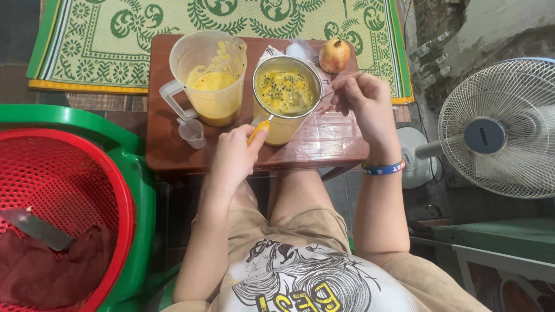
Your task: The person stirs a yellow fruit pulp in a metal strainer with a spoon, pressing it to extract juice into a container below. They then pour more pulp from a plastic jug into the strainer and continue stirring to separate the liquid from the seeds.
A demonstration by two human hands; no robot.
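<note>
One strainer (286, 91), yellow handle toward left hand (236, 155).

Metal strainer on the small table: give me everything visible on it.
The strainer is a round, shiny metal sieve with a rim and an orange-tipped handle. It sits level on top of a container of yellow juice, on the brown wooden table. It holds yellow pulp with dark seeds. The left hand grips the handle; the right hand holds a thin metal spoon reaching its rim. A plastic pitcher stands beside it.
</note>
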